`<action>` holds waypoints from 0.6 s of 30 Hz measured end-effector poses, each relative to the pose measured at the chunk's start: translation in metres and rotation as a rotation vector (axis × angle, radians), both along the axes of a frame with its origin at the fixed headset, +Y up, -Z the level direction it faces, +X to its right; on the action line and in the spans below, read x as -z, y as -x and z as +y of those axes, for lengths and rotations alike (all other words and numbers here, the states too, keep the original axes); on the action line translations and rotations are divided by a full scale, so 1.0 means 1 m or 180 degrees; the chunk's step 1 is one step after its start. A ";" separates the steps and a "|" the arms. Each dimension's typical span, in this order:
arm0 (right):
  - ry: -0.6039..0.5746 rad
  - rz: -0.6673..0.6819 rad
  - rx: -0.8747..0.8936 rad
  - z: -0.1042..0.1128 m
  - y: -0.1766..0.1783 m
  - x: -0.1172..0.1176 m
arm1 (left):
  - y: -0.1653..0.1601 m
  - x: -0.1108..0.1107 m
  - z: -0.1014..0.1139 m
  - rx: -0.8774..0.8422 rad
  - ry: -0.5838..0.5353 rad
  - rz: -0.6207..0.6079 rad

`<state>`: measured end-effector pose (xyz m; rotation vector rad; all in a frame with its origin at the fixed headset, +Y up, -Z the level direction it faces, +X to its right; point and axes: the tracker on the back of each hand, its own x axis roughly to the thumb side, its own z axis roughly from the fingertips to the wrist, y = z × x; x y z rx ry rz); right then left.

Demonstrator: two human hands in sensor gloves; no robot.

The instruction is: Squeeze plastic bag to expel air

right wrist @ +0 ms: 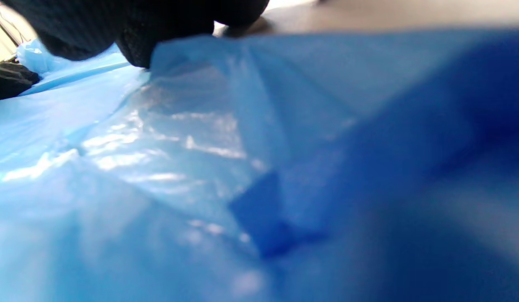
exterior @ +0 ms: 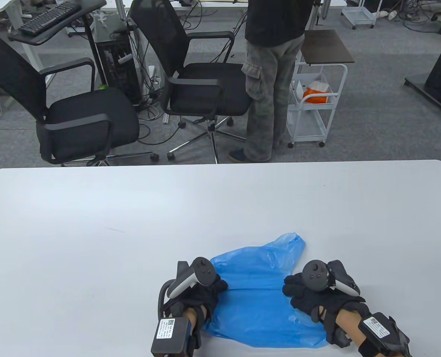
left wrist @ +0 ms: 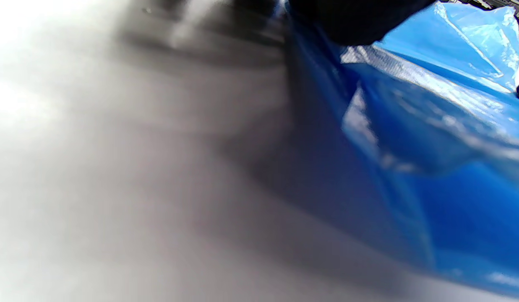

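- The left hand rests at the near edge of the white table, its gloved fingers curled down and pressing on the left margin of the blue plastic bag. Whether they pinch the film or only pin it flat cannot be told; the left wrist view shows just a dark glove edge over the blue sheet.
- The bag lies flat on the table between the two hands, near the front edge and a little right of centre. Its far right corner puffs up slightly, which suggests some air is left there.
- The right hand presses on the bag's right margin, fingers bent inward. In the right wrist view the gloved fingers sit on a raised fold of film, so it seems to bear down rather than clasp, though a pinch cannot be ruled out.
- To do this step well, I would keep the near end pinned and sweep both palms slowly towards the far right corner, so trapped air is driven to the opening instead of shifting sideways. Thin film slides and wrinkles easily on a smooth top, so flat, even pressure should work better than fingertip jabs.
- White labels with square codes sit on both wrist units; their print is too small to read.
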<state>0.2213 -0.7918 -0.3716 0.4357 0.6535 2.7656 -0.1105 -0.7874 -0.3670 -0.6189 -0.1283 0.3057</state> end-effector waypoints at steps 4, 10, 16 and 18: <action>0.0012 -0.0030 0.0034 0.001 0.001 -0.001 | 0.000 0.000 0.000 0.0002 -0.0003 0.0009; 0.0108 -0.0112 0.0063 0.002 0.003 0.000 | -0.006 -0.006 0.024 0.0383 -0.0463 -0.0234; 0.0092 -0.0083 0.0066 0.002 0.003 0.000 | -0.018 0.003 0.053 0.0480 -0.0737 -0.0234; 0.0113 -0.0059 0.0077 0.002 0.003 0.000 | -0.022 0.012 0.043 0.0788 -0.0510 -0.0260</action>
